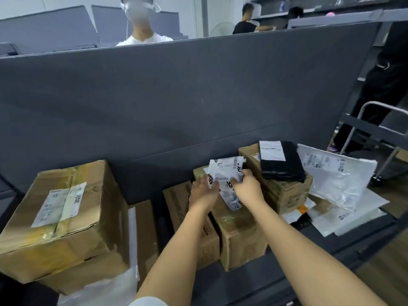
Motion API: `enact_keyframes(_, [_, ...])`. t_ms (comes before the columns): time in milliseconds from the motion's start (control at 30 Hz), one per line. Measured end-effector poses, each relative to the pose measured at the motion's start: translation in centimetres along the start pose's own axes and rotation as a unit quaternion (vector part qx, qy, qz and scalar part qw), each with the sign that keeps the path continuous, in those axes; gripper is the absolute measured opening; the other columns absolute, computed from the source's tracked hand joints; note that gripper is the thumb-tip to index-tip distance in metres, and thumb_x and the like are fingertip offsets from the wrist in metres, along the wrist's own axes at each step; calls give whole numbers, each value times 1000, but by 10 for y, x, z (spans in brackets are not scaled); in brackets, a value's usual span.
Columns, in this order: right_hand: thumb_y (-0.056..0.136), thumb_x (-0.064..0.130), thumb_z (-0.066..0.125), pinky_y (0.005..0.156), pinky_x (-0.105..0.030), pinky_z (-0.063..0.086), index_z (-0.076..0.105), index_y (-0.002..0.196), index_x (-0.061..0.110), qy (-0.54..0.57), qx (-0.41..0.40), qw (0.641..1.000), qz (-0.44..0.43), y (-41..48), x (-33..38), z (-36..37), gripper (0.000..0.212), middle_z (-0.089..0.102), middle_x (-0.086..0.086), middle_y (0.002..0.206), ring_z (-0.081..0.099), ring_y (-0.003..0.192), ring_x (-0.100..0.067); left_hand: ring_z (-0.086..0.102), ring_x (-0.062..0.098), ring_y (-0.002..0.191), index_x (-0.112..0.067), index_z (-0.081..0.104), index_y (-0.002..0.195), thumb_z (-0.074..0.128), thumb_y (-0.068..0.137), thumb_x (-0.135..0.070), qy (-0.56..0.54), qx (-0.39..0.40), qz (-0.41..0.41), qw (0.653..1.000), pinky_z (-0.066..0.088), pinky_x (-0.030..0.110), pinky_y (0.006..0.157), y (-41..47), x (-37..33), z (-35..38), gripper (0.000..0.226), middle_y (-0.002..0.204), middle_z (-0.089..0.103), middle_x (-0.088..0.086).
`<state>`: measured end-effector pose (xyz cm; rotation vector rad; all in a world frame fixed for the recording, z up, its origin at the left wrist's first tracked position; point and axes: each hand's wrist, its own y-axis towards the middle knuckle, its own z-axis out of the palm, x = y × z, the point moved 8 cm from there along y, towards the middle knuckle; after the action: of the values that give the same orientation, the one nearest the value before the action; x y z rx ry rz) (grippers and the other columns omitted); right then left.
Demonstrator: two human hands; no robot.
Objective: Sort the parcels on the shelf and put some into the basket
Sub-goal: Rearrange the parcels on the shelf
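Your left hand (202, 192) and right hand (247, 186) meet just right of the frame's centre, in its lower half. Both hold the white printed mailer bag (226, 176). The left hand lies along the bag's left edge with its fingers partly spread. The right hand's fingers curl over the bag's right side, near the barcode label. The bag is crumpled and stands roughly upright, tilted away from you. Its lower end rests on the taped brown box (240, 235) beneath your wrists.

The shelf surface (326, 237) is dark grey and runs from lower left to right of the frame. A dark grey partition (176, 96) rises directly behind it.

Parcel positions on the shelf:

- Large brown carton (66, 208), lower left of the frame, with a white label on top and yellowed tape. It sits on another flat carton.
- Printed brown carton (176, 202), just left of the taped brown box and partly hidden by your left forearm.
- Brown box at the rear (284, 193), right of your right hand, touching the partition.
- Black wrapped parcel (281, 164), lying on top of that rear box, with a white label at its far end.
- White flat mailers (337, 180), at the right of the frame, overlapping one another and leaning against the rear box.

A metal cart frame (375, 111) stands at the right edge, beyond the shelf. No basket shows in this view. Other persons stand behind the partition at the top of the frame.
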<state>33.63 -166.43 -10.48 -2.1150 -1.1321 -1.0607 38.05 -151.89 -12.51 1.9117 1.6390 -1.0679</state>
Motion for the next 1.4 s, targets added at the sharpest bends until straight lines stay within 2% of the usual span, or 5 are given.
enact_keyframes(467, [89, 7, 59, 85, -47, 56, 50, 128, 3, 180, -2, 978, 102, 25, -23, 24, 41, 60, -17, 123, 65, 97, -33, 37, 27, 134, -26, 49, 136, 56, 92, -25, -119, -22, 60, 991, 34, 41, 110, 18, 7, -10, 45, 141, 45, 5])
enact_keyframes(600, [88, 1, 60, 72, -32, 56, 59, 113, 5, 296, 71, 952, 30, 9, -7, 10, 26, 69, -13, 110, 68, 87, -23, 56, 15, 113, -14, 31, 145, 67, 89, -17, -350, -59, 9, 935, 51, 30, 89, 15, 2, -41, 67, 133, 50, -2])
enact_keyframes(733, [87, 4, 64, 74, -32, 58, 56, 120, 12, 375, 106, 921, -5, -6, 8, -8, 35, 68, -11, 109, 69, 87, -19, 70, 20, 95, -14, 57, 121, 68, 87, -10, -425, -26, 18, 905, 58, 35, 80, 4, -5, -59, 37, 116, 70, 6])
enact_keyframes(933, [91, 9, 59, 65, -33, 58, 53, 122, 21, 548, 160, 821, 28, -34, 30, 23, 34, 70, -4, 105, 69, 93, -20, 68, 26, 97, -11, 44, 120, 64, 85, 7, -653, -69, 8, 754, 59, 39, 75, -32, -13, -51, 44, 114, 64, 10])
enact_keyframes(1400, [89, 23, 64, 80, -35, 56, 69, 98, 16, 360, 165, 915, -80, -27, 63, -22, 13, 75, -2, 99, 68, 94, -20, 74, 20, 83, -3, 65, 113, 57, 94, -12, -452, 26, 56, 890, 58, 27, 62, -59, -7, -103, 22, 94, 76, 9])
